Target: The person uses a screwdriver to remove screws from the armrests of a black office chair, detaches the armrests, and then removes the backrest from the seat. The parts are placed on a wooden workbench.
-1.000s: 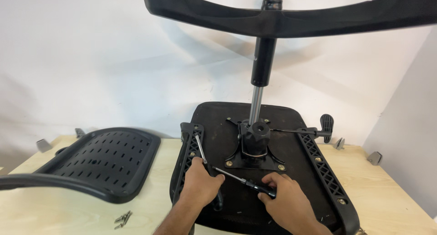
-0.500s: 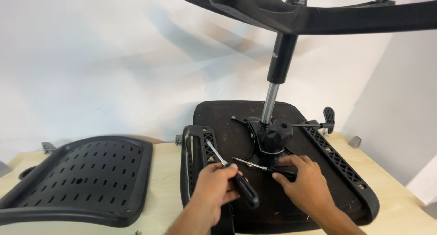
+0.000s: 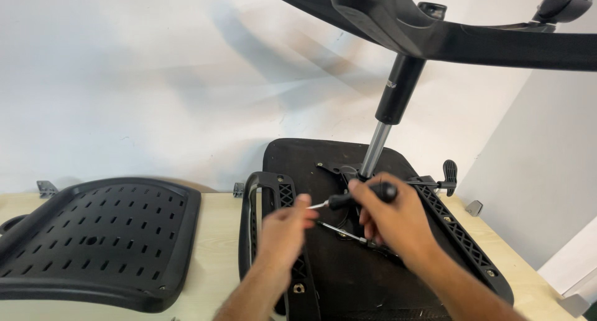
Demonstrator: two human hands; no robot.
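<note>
An upside-down black office chair seat point(image 3: 298, 153) lies on the wooden table point(image 3: 217, 234), its gas cylinder point(image 3: 388, 110) and star base point(image 3: 472, 41) rising overhead. My right hand point(image 3: 392, 218) holds a screwdriver point(image 3: 357, 198) by its black handle, the tip pointing left. A second thin metal tool point(image 3: 339, 232) lies under my hands on the seat's underside. My left hand point(image 3: 283, 234) hovers by the screwdriver tip, fingers loosely curled, above the left armrest bracket point(image 3: 261, 190). I cannot tell whether it holds anything small.
A black perforated chair backrest point(image 3: 93, 234) lies on the table at the left. The right armrest bracket point(image 3: 460, 234) and a lever knob point(image 3: 449, 170) sit at the right. Small metal brackets point(image 3: 45, 187) line the wall. A grey wall point(image 3: 541, 172) stands right.
The black-handled screwdriver has passed from my left hand to my right hand. Both hands rose nearer the cylinder, and the view shifted closer and upward.
</note>
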